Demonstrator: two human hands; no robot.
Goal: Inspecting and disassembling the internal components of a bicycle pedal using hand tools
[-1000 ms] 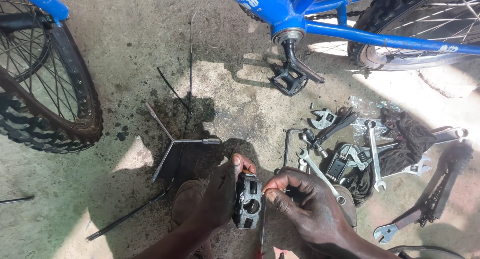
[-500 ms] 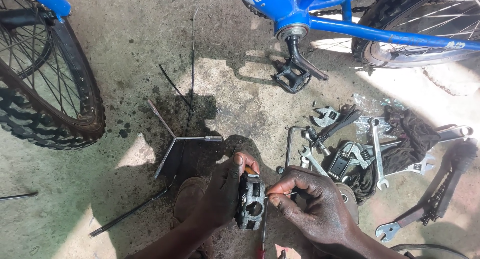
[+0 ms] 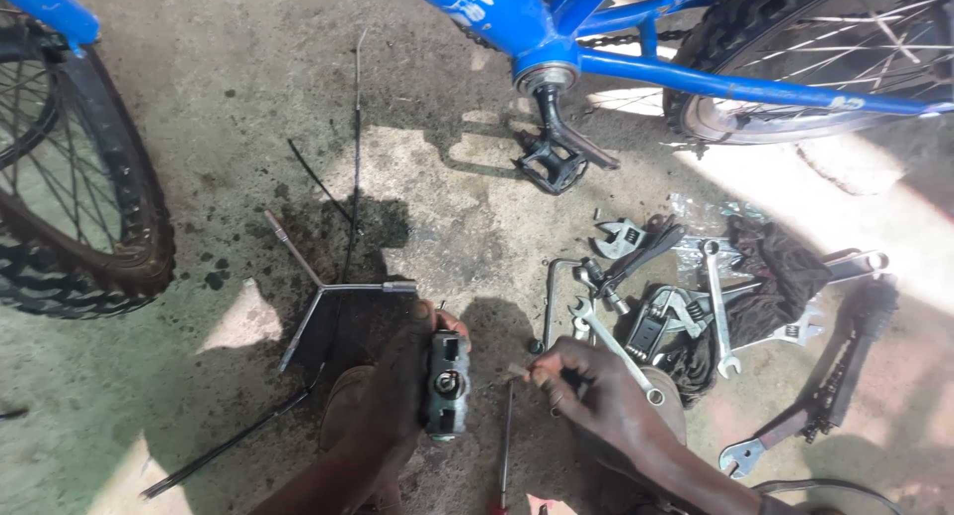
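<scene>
2 hands: the left hand (image 3: 393,396) and the right hand (image 3: 596,406). 2 pedals: 1 loose pedal (image 3: 446,384) and 1 pedal on the crank (image 3: 550,165). 1 blue bicycle frame (image 3: 556,28), 2 wheels: front wheel (image 3: 89,237), rear wheel (image 3: 825,48). 1 three-way wrench (image 3: 318,292), 1 dark rag (image 3: 780,277), and a pile of spanners (image 3: 715,316) too tangled to count

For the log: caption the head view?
Left hand holds a pedal; right hand pinches a small part beside it.

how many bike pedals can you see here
2. One pedal is held upright in the left hand, facing the right hand. The other pedal is on the crank of the blue bike. More may be hidden in the tool pile.
</scene>
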